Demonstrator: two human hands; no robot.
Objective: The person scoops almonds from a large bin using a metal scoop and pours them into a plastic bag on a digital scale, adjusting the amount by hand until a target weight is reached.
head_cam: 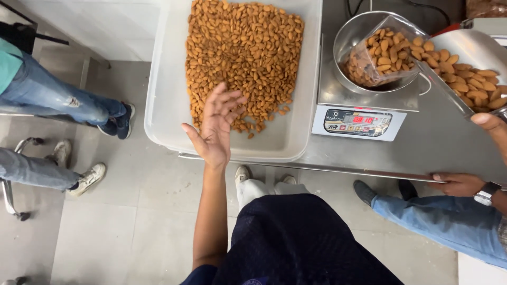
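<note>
My left hand (215, 129) hovers open, palm up and fingers spread, over the near edge of a white plastic tub (163, 95). It holds nothing. The tub contains a big heap of almonds (243, 58), and my fingertips are just above the heap's near edge. My right hand is out of sight. At the right, another person's hand (488, 122) tips a steel scoop (470, 50) of almonds into a clear bag (383, 55). The bag sits in a steel bowl (346, 31).
The bowl rests on a digital scale (359, 122) on a steel table (422, 148). The same person's other hand (457, 184), wearing a watch, rests on the table's front edge. Seated people's legs (58, 100) and shoes are at the left, on a tiled floor (132, 211).
</note>
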